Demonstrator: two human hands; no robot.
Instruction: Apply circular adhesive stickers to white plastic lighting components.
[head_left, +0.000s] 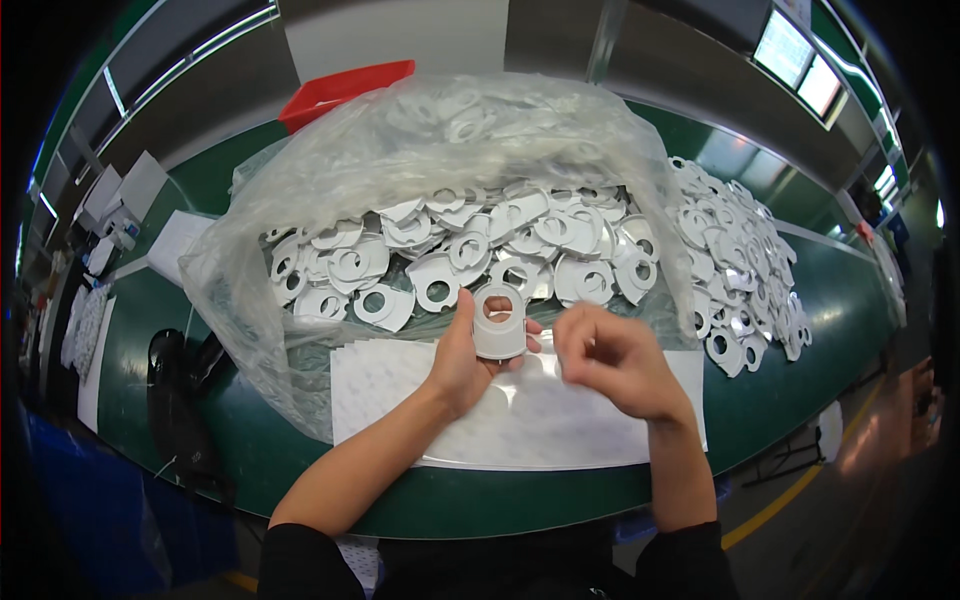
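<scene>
Left hand (pixel 462 362) gripped a small stack of white ring-shaped plastic pieces (pixel 499 322) upright over the white sheet (pixel 520 420) on the green tabletop (pixel 800 330). Just right, the right hand (pixel 612 360) curled closed, fingertips pinched together, its contents unclear. Beyond lay a clear bag (pixel 330 170) of matching pieces.
</scene>
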